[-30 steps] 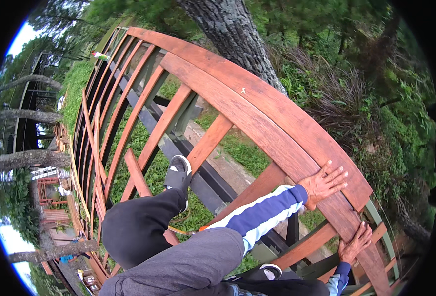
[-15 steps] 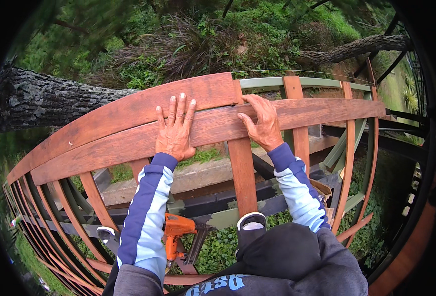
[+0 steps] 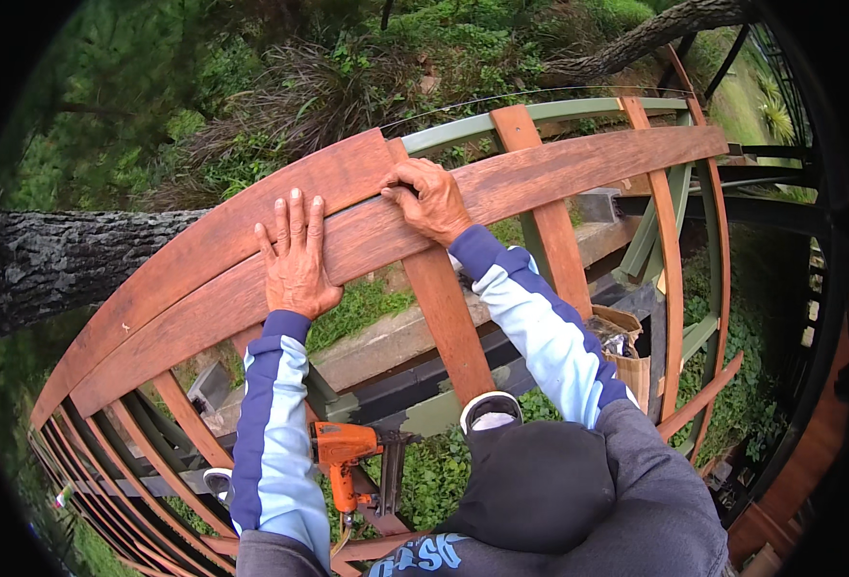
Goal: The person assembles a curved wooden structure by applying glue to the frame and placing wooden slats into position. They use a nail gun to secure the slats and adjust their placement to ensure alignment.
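Note:
Two long reddish-brown wooden boards lie side by side across the slatted frame: a far board (image 3: 223,226) and a near board (image 3: 559,173). A narrow dark gap shows between them. My left hand (image 3: 298,260) rests flat, fingers stretched, its palm on the near board and fingertips reaching the far one. At the far board's right end, my right hand (image 3: 429,202) has its fingers curled together over the seam; whatever they pinch, if anything, is too small to make out. An orange nail gun (image 3: 343,450) with a hose sits below, beside my left forearm.
Brown crosspieces (image 3: 449,322) and a green metal rail (image 3: 549,111) make up the frame, with open gaps between. A tree trunk (image 3: 78,260) stands close behind at left. Near my right forearm is an open cardboard box (image 3: 626,361). My shoe (image 3: 490,409) is below the boards.
My right hand has gone from spread on the near board to curled at the seam, by the far board's end. My left hand stays flat on the boards. The view has shifted.

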`<state>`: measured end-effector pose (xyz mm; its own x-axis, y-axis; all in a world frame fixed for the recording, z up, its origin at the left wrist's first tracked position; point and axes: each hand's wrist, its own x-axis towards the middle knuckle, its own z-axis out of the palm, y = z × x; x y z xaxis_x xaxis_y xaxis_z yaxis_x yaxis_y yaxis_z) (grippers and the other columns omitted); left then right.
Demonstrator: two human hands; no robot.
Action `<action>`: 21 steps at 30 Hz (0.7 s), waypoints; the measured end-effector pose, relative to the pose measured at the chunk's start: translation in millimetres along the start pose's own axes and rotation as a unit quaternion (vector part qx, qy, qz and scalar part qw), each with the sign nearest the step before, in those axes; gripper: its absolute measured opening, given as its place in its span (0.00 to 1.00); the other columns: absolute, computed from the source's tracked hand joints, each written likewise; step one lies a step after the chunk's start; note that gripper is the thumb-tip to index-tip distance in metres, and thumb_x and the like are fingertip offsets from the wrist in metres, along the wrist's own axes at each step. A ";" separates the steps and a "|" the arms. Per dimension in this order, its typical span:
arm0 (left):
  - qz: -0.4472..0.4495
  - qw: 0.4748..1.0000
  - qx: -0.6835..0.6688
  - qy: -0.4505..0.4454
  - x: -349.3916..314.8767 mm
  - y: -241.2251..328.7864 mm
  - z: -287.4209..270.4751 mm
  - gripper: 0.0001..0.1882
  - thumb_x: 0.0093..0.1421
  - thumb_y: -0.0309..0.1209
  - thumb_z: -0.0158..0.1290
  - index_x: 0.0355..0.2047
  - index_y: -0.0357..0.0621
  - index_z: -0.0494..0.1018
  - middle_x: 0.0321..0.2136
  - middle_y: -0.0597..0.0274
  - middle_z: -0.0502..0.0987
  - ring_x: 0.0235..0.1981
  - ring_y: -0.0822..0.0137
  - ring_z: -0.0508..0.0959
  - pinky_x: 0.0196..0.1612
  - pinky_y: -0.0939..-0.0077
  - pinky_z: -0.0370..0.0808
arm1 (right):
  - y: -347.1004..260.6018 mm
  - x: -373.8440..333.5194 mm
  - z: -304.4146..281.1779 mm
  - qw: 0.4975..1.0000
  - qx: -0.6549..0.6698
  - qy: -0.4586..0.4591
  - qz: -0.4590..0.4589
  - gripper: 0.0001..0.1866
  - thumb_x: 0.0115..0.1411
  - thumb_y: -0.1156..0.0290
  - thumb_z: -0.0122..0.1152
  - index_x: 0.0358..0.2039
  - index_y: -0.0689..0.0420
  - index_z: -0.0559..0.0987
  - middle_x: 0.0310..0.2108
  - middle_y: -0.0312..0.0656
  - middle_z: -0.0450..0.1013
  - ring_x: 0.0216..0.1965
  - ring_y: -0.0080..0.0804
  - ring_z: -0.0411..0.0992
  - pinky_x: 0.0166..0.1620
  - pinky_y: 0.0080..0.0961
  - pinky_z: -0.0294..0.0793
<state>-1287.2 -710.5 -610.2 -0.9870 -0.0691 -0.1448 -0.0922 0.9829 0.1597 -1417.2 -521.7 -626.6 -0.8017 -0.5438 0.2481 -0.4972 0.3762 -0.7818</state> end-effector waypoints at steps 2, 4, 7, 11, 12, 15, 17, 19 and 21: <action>-0.001 1.000 0.008 -0.011 -0.8 -2.3 -2.4 0.65 0.31 0.36 0.64 0.70 0.53 0.43 0.71 0.55 0.41 0.72 0.53 0.40 0.70 0.44 0.37 | -2.0 0.0 -4.8 1.000 0.009 0.005 -0.007 0.09 0.50 0.75 0.66 0.33 0.59 0.79 0.34 0.43 0.77 0.38 0.45 0.73 0.43 0.38 0.72; 0.002 1.000 0.009 -0.022 -1.1 -3.7 -1.8 0.66 0.31 0.40 0.67 0.70 0.52 0.43 0.71 0.54 0.40 0.72 0.53 0.41 0.70 0.44 0.38 | -3.5 -6.9 -10.7 0.998 0.059 0.027 0.018 0.14 0.51 0.75 0.65 0.40 0.59 0.79 0.38 0.46 0.78 0.41 0.43 0.75 0.46 0.36 0.74; 0.016 0.998 -0.064 0.003 -9.2 -10.4 1.7 0.68 0.31 0.48 0.70 0.70 0.48 0.43 0.71 0.52 0.41 0.71 0.51 0.41 0.70 0.46 0.39 | 0.7 -26.2 -27.7 0.983 0.064 0.170 0.035 0.12 0.59 0.74 0.60 0.44 0.61 0.77 0.37 0.45 0.77 0.39 0.34 0.76 0.43 0.29 0.75; -0.010 0.997 -0.061 0.043 -35.7 -25.0 11.6 0.66 0.35 0.48 0.70 0.70 0.46 0.43 0.70 0.51 0.42 0.71 0.50 0.42 0.70 0.48 0.40 | 6.8 -70.9 -44.3 0.930 0.042 0.300 0.208 0.11 0.68 0.70 0.50 0.45 0.63 0.75 0.39 0.39 0.75 0.39 0.24 0.74 0.43 0.22 0.75; -0.018 0.997 -0.047 0.057 -41.8 -29.9 14.1 0.65 0.37 0.46 0.70 0.70 0.46 0.43 0.70 0.51 0.42 0.71 0.49 0.42 0.70 0.49 0.41 | 6.2 -81.1 -46.3 0.934 0.016 0.306 0.184 0.11 0.68 0.69 0.51 0.45 0.63 0.75 0.38 0.39 0.74 0.38 0.24 0.73 0.42 0.22 0.75; -0.040 0.997 -0.016 0.056 -56.4 -40.5 20.9 0.59 0.42 0.36 0.68 0.70 0.46 0.44 0.70 0.50 0.42 0.71 0.49 0.44 0.69 0.48 0.42 | 0.3 -91.9 -46.7 0.945 -0.069 0.268 0.172 0.12 0.64 0.70 0.56 0.45 0.62 0.74 0.37 0.43 0.74 0.33 0.30 0.72 0.37 0.27 0.73; -0.036 0.997 0.035 0.053 -57.2 -43.7 25.4 0.56 0.43 0.31 0.65 0.70 0.47 0.45 0.70 0.49 0.42 0.70 0.49 0.45 0.69 0.46 0.42 | -4.5 -78.7 -43.0 0.971 -0.089 0.181 0.132 0.13 0.61 0.71 0.59 0.46 0.61 0.74 0.40 0.45 0.74 0.35 0.34 0.73 0.39 0.29 0.74; -0.045 0.996 0.058 0.052 -55.3 -40.3 30.8 0.49 0.49 0.24 0.57 0.69 0.45 0.45 0.70 0.47 0.42 0.71 0.48 0.45 0.67 0.39 0.43 | -8.0 -50.5 -27.5 0.984 -0.096 0.137 0.052 0.17 0.56 0.73 0.63 0.46 0.60 0.74 0.43 0.48 0.73 0.42 0.43 0.72 0.46 0.36 0.72; -0.058 0.991 0.114 0.049 -53.5 -36.5 34.1 0.45 0.53 0.22 0.52 0.69 0.44 0.46 0.70 0.46 0.42 0.71 0.47 0.45 0.66 0.35 0.44 | -10.4 -24.4 -13.0 0.990 -0.089 0.110 -0.007 0.17 0.55 0.74 0.63 0.46 0.59 0.75 0.44 0.47 0.74 0.43 0.46 0.72 0.48 0.38 0.72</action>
<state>-1226.5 -736.9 -641.6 -0.9805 -0.1894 -0.0520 -0.1850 0.9796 -0.0781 -1396.8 -502.5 -617.1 -0.8373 -0.3811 0.3920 -0.5438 0.5060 -0.6695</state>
